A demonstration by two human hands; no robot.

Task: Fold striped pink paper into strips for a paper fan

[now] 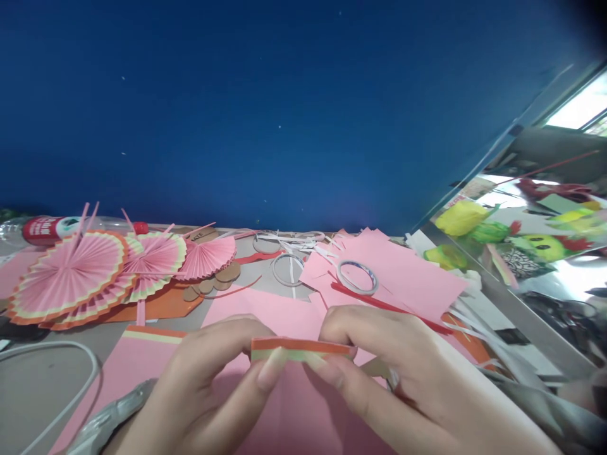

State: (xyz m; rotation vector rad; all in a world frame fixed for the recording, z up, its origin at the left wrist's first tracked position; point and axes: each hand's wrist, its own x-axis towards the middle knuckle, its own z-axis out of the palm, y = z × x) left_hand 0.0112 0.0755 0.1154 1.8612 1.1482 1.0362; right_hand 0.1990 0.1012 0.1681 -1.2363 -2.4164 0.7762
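Between my two hands is a folded strip of paper [301, 349], orange along the top and pale green below. My left hand [213, 373] pinches its left part, with the thumb on the near face. From the other side my right hand [379, 366] grips it the same way, thumb tip close to the left one. Pink paper [289, 411] lies underneath and hangs into the near edge of the view. Beside my left hand is another pink sheet with an orange and yellow border [142, 360].
Pleated paper fans [71, 272] are piled at the left by a plastic bottle [52, 229]. Tape rolls [357, 278], red strips [393, 306] and pink sheets [417, 278] lie farther back. A white cable [90, 354] curves at left; a blue partition [284, 114] stands behind.
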